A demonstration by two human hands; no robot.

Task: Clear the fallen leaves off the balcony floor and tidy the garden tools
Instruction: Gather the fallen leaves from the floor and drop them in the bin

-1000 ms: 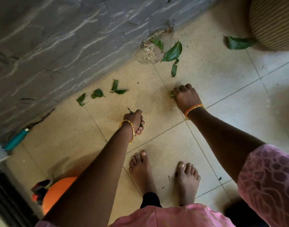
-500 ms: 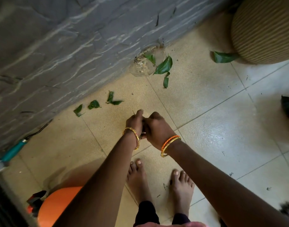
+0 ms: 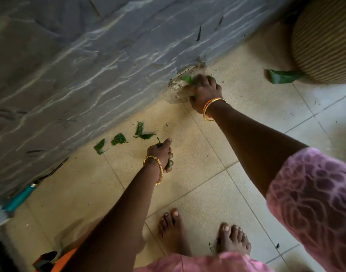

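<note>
My left hand (image 3: 162,154) is closed around a bunch of green leaves, just above the beige tiled floor (image 3: 197,189). My right hand (image 3: 204,93) reaches to the foot of the grey stone wall (image 3: 89,65) and closes on green leaves (image 3: 187,79) lying at the drain patch there. Three small torn leaves (image 3: 119,139) lie loose on the floor by the wall, left of my left hand. A large leaf (image 3: 282,76) lies against the ribbed pot. A teal-handled garden tool (image 3: 21,197) lies along the wall at the left.
A big ribbed beige pot (image 3: 325,42) stands at the top right. An orange round object (image 3: 64,260) with a dark fitting sits at the bottom left. My bare feet (image 3: 199,232) stand on the tiles near the bottom.
My right hand left my left hand and reached up to the leaves at the wall drain. My left hand stayed low, still closed on its leaves.
</note>
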